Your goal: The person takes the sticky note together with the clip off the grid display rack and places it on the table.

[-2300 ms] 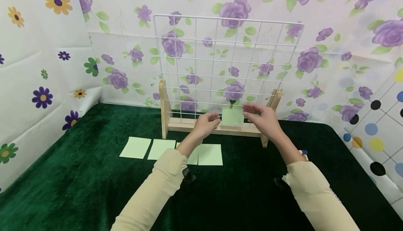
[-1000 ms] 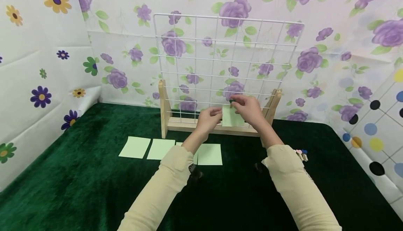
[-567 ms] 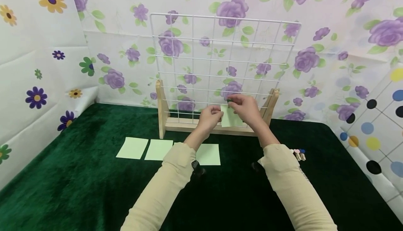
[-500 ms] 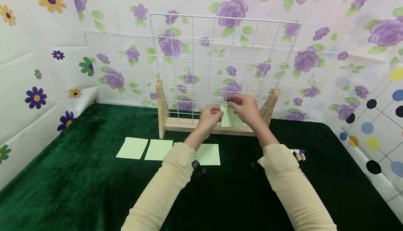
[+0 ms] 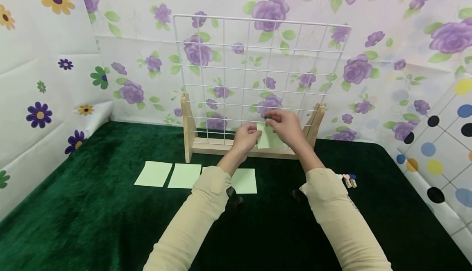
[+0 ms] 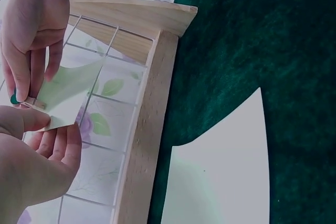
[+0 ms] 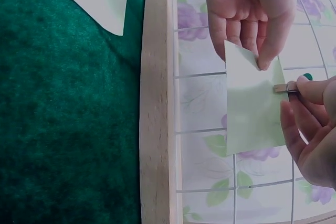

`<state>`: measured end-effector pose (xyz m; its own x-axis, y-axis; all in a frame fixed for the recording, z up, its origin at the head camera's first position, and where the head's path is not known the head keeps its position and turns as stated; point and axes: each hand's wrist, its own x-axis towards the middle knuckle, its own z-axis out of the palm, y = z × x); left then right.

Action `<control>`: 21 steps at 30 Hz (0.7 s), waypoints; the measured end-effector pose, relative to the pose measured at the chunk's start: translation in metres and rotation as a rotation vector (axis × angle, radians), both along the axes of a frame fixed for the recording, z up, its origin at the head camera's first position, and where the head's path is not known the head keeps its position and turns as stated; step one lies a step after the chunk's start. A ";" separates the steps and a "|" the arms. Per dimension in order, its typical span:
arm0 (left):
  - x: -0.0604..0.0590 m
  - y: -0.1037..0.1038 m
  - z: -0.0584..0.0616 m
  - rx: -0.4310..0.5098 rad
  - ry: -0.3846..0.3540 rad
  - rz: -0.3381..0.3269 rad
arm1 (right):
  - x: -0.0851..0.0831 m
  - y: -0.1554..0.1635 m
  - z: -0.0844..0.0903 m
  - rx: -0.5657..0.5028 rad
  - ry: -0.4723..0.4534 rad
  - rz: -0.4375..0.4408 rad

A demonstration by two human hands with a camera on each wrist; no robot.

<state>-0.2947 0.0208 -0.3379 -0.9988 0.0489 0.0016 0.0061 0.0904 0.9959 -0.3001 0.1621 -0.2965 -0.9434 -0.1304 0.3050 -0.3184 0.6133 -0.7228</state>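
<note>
1. Head view: the left hand (image 5: 246, 136) pinches the left edge of a pale green paper note (image 5: 268, 139), and the right hand (image 5: 285, 126) pinches a small wooden clip with a green head (image 5: 268, 118) at the top edge of the note. Both hands meet in front of the low part of the white wire grid (image 5: 258, 58), which stands in a wooden stand (image 5: 189, 127). The step in hand seems to be the clipping of the note onto a wire. More green notes (image 5: 153, 174) lie on the green cloth below the left forearm, and spare clips (image 5: 348, 179) lie just right of the right sleeve.

2. Left wrist view: the thumb and fingers of the left hand (image 6: 37, 161) close on a corner of the note (image 6: 68, 95). The right hand (image 6: 31, 30) holds the clip (image 6: 23, 100) at its edge.

3. Right wrist view: the note (image 7: 252, 103) lies flat against the grid, its face toward the person. Its long axis runs from the left hand (image 7: 249, 9) away along the wooden rail (image 7: 157, 103). The clip (image 7: 286, 88) stands across this axis, its green head away from the paper.

4. The next move, I judge, calls for a steady note until the clip bites both paper and wire.
</note>
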 end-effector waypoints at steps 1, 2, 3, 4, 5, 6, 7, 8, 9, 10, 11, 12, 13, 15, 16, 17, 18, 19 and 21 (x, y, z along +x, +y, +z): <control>0.000 0.000 0.000 -0.002 0.000 0.003 | 0.000 0.000 0.000 0.001 0.002 0.000; -0.001 0.000 0.000 -0.006 0.001 0.006 | -0.001 0.000 0.000 0.003 0.004 -0.003; -0.001 0.000 0.000 -0.013 0.001 0.008 | -0.001 0.000 0.000 0.004 0.008 -0.005; -0.001 0.001 0.000 -0.021 0.003 0.010 | -0.001 0.000 0.000 0.005 0.010 -0.008; -0.001 0.001 0.000 -0.032 0.005 0.011 | -0.001 0.000 0.000 0.005 0.012 -0.011; -0.001 0.001 0.000 -0.040 0.006 0.013 | -0.002 0.000 0.000 0.006 0.016 -0.017; -0.002 0.001 0.000 -0.050 0.010 0.015 | -0.002 0.000 0.000 0.008 0.020 -0.021; -0.002 0.001 0.000 -0.059 0.014 0.017 | -0.002 -0.001 -0.001 0.008 0.025 -0.025; -0.002 0.001 0.000 -0.066 0.017 0.021 | -0.003 -0.001 -0.001 0.008 0.031 -0.028; -0.003 0.001 0.000 -0.075 0.022 0.025 | -0.003 -0.001 -0.001 0.006 0.038 -0.030; -0.003 0.001 0.000 -0.084 0.026 0.030 | -0.003 -0.002 -0.001 0.003 0.046 -0.031; -0.003 0.001 0.000 -0.095 0.031 0.035 | -0.003 -0.002 -0.001 0.004 0.057 -0.034; -0.003 0.001 0.000 -0.106 0.037 0.038 | -0.003 -0.002 -0.001 0.003 0.067 -0.035; -0.004 0.001 0.001 -0.121 0.044 0.041 | -0.004 -0.003 -0.002 0.006 0.094 -0.039; -0.004 0.001 0.001 -0.125 0.047 0.042 | -0.004 -0.003 -0.003 0.006 0.112 -0.040; -0.005 0.001 0.000 -0.126 0.047 0.040 | -0.004 -0.003 -0.004 0.007 0.130 -0.041; -0.005 0.001 0.000 -0.125 0.046 0.038 | -0.004 -0.003 -0.005 0.009 0.149 -0.043; -0.005 0.001 0.000 -0.122 0.043 0.036 | -0.004 -0.004 -0.006 0.010 0.169 -0.043; -0.005 0.000 0.000 -0.118 0.039 0.034 | -0.004 -0.004 -0.008 0.015 0.212 -0.045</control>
